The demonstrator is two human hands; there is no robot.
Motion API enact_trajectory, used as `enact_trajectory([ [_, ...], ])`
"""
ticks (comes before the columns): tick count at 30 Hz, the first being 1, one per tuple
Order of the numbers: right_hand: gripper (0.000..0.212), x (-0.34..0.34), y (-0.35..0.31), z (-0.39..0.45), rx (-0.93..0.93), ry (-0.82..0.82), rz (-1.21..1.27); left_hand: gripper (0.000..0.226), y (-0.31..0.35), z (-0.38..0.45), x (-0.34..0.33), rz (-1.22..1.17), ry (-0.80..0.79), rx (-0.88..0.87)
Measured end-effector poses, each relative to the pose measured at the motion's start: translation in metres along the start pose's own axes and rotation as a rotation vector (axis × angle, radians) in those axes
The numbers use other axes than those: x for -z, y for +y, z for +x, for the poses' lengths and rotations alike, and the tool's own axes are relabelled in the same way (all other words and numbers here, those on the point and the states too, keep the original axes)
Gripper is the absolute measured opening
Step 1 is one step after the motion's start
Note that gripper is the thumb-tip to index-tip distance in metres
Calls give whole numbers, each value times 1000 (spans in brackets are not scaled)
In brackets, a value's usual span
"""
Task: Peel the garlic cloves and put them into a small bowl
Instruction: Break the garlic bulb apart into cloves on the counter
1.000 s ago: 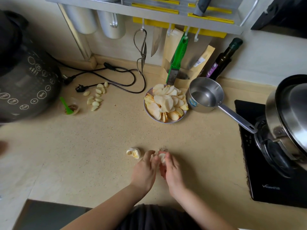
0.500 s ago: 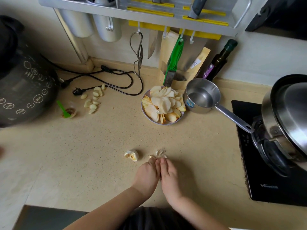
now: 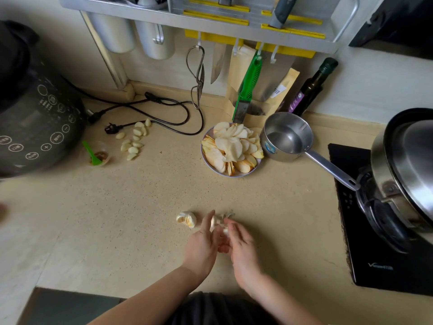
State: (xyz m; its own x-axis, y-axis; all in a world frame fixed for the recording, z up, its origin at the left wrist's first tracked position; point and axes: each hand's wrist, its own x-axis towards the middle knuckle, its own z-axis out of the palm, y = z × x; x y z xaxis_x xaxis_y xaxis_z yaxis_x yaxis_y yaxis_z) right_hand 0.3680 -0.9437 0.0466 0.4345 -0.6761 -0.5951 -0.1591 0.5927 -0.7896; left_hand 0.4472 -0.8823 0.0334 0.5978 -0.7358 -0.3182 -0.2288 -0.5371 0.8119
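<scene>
Both hands work at the near-centre of the counter (image 3: 145, 207), just in from its near edge. Left hand (image 3: 201, 245) and right hand (image 3: 242, 247) face each other w/ fingers curled inward, pinching one garlic clove (image 3: 219, 225) between the fingertips; papery skin (image 3: 228, 215) sticks out on the far side of the clove. Exact finger contact is blurred, cannot tell which fingers carry the load.

Partial garlic bulb (image 3: 186, 219) lies on the counter just left of the hands, apart from them. Peeled cloves (image 3: 134, 143), approx. a dozen, lie loose in a scatter toward the far-left part of the counter, near a black plug (image 3: 112, 128) and cable (image 3: 164, 111). Just left of the scatter: small clear cup (image 3: 103, 158) w/ green spoon (image 3: 91, 152) in it, beside a dark cooker (image 3: 35, 118) at the left edge.

Far-centre: plate (image 3: 230, 175) loaded w/ sliced fruit (image 3: 230, 146). Steel saucepan (image 3: 289, 137) stands touching or just beside the plate on its right, handle pointing toward the right edge. Black induction hob (image 3: 375, 254) at the right edge carries a steel pot (image 3: 403, 170) w/ lid.

Along the far edge: wall rack (image 3: 210, 22) w/ hanging scissors (image 3: 198, 73), knife blade (image 3: 216, 64), green-handled tool (image 3: 248, 87); paper pouch (image 3: 278, 90) and dark bottle (image 3: 314, 85) stand at the wall.
</scene>
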Motion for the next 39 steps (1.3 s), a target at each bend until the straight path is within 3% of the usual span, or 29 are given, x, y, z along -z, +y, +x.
enact_trajectory([
  [5, 20, 1, -3, -5, -68, 4, 14, 61, -2, -1, 8, 200, -66, -95],
  [10, 27, 4, -2, -8, -165, 72, 33, 27, 2, 0, 2, 286, 17, -226],
  [13, 32, 0, -8, -6, -192, 42, 83, 23, 4, -1, 6, 182, 39, -268],
  [20, 41, 6, -9, -6, -193, 14, 38, 29, 11, -10, 11, 325, 88, -502],
  [24, 47, 5, -11, -10, -46, 2, -145, 25, 14, -12, 11, 381, 104, -488],
  [28, 41, 5, -7, -15, -51, -19, -124, 23, 9, -11, 4, 417, 74, -412],
  [33, 32, 7, 0, -15, -43, -8, -100, 18, 5, -9, -3, 270, 50, -316],
  [37, 32, 6, -6, -11, -22, 30, -47, 20, 16, -10, 3, -102, 1, -271],
  [39, 31, 6, -8, -12, -16, -32, -24, 25, 17, -11, 6, -232, -35, -258],
])
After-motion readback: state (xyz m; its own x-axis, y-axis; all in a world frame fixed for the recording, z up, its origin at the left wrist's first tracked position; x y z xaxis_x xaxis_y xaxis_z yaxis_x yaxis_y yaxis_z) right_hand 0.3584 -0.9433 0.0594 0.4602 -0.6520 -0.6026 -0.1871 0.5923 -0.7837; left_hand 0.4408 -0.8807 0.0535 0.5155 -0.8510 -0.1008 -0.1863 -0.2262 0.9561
